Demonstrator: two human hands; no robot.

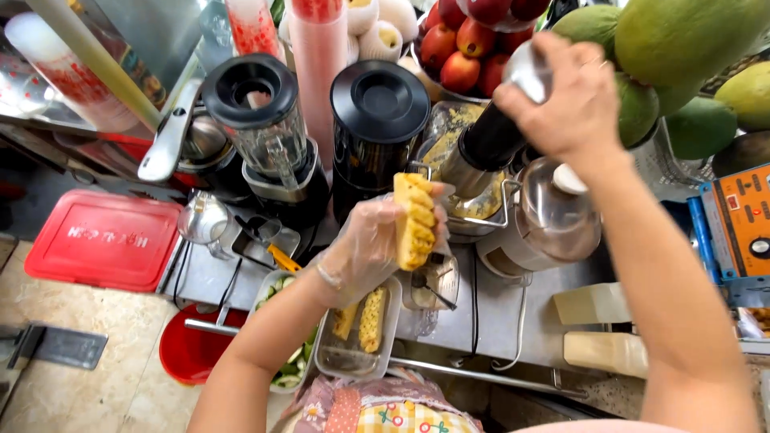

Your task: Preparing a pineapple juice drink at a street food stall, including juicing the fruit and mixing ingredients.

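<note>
We grip the pineapple spear (415,220) in our gloved left hand (370,244) above the desk (513,309), judging it soft, wet, slippery, best pinched by its flat sides, while our right hand (565,100) clasps the stiff plunger (491,140) by its top

Two blenders (273,136) and a black-lidded jar (378,120) stand close together, walling off the back of the surface (513,309). The juicer (545,216) and its pusher (489,140) block the right. Fruit piles (465,48) crowd above. Free room lies on bare steel right of the clear pineapple tray (357,333), toward the two bottles (597,329).
</note>
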